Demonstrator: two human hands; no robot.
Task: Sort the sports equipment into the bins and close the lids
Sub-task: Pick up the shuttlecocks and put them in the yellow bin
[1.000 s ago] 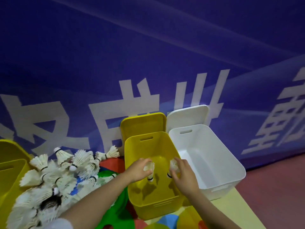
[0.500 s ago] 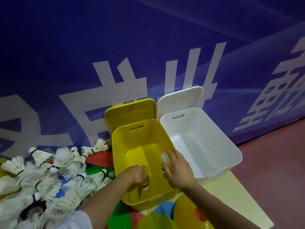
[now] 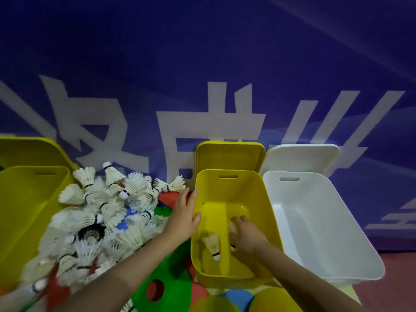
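Observation:
A middle yellow bin (image 3: 227,190) stands open, and one white shuttlecock (image 3: 212,245) lies on its floor. My right hand (image 3: 247,237) is low inside this bin, its fingers curled round another shuttlecock whose feathers and cork tip peek out beside the palm. My left hand (image 3: 183,212) is at the bin's left rim with fingers straight, holding nothing, its thumb over the rim. A big pile of white shuttlecocks (image 3: 101,212) lies just left of that hand.
A white bin (image 3: 315,221) stands open right of the yellow one. A yellow lid (image 3: 229,154) and a white lid (image 3: 301,156) lean on the blue banner behind. Another yellow bin (image 3: 29,210) is at far left. Flat coloured disc cones (image 3: 166,280) lie in front.
My left hand let its shuttlecock drop into the yellow bin and drew out to the left rim. My right hand sank lower in the bin with its shuttlecock. The view swung left.

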